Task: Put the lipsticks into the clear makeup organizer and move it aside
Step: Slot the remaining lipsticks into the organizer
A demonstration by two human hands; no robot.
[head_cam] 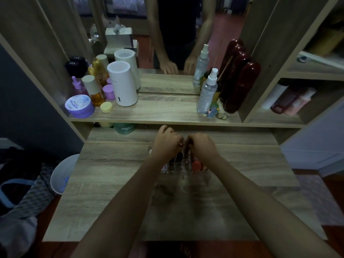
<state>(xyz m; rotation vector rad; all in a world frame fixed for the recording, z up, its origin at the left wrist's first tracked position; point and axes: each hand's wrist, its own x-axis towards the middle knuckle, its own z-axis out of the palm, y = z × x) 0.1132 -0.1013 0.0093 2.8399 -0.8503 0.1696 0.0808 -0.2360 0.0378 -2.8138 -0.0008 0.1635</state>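
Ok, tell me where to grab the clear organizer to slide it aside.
Probably grip the clear organizer by its left and right outer walls, one hand per side, fingers low. The open top holds upright lipsticks, and both hands already hover over it.

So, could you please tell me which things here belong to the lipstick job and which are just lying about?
Part of the job:
- clear makeup organizer
- lipsticks standing in it
- left hand and right hand, both over the organizer

Just lying about:
- white cylinder
- purple jar
- spray bottle
- dark red case
- amber bottle
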